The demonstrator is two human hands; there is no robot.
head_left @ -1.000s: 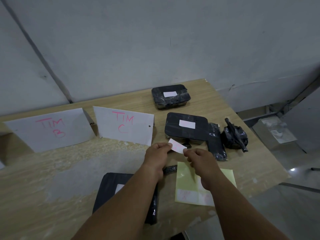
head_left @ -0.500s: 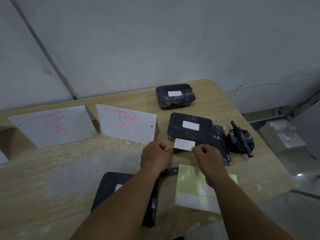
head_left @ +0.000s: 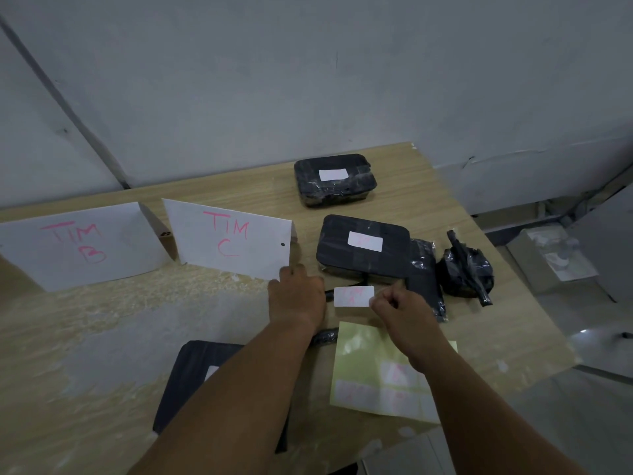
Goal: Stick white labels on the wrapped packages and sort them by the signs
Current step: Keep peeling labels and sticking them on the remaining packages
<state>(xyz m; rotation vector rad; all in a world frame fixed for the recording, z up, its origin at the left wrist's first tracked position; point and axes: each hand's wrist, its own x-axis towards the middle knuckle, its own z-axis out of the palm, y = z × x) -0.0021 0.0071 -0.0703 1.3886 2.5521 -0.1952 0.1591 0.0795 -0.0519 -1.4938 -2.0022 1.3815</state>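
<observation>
Head: two signs (head_left: 82,245) (head_left: 229,240), perhaps five packages (head_left: 363,248)

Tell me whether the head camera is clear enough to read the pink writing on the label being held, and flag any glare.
Head view: dim, flat light, yet sign TIM B and sign TIM C read clearly. Same view: pink marks on the label pinched by the right hand are too faint to read; one glare spot on the floor.

Right hand (head_left: 400,311) pinches white label (head_left: 353,296) by 1 end, over table (head_left: 130,337). Left hand (head_left: 296,296) just beside other end; hold unclear. TIM B sign (head_left: 78,245), TIM C sign (head_left: 229,238) stand left. Near package (head_left: 339,258), far package (head_left: 308,188) labelled.
</observation>
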